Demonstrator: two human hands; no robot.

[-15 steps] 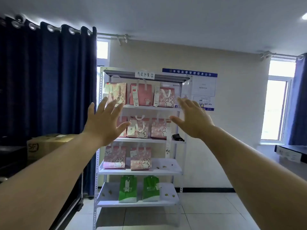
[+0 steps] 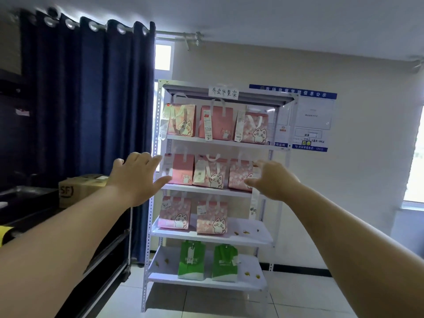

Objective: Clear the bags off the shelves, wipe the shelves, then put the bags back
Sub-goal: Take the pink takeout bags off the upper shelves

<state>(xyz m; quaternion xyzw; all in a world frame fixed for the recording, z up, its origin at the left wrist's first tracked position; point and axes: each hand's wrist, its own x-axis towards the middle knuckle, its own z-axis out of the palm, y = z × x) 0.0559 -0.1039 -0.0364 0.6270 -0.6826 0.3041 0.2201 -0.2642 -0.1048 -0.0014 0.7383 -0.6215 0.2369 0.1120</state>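
A pale-walled room with a tiled floor (image 2: 206, 304); a dark blue curtain (image 2: 87, 99) fills the upper left of the frame and a cardboard box (image 2: 78, 187) sits at mid-left. At centre stands a white shelf unit (image 2: 152, 203). Pink bags (image 2: 218, 125) fill its upper three shelves: three, three, then two. Two green bags (image 2: 191, 260) stand on the bottom shelf. Small yellowish bits (image 2: 245, 232) lie on the lower two shelves. The left hand (image 2: 135, 177) and right hand (image 2: 273, 180) are raised before the second shelf, fingers spread, holding nothing.
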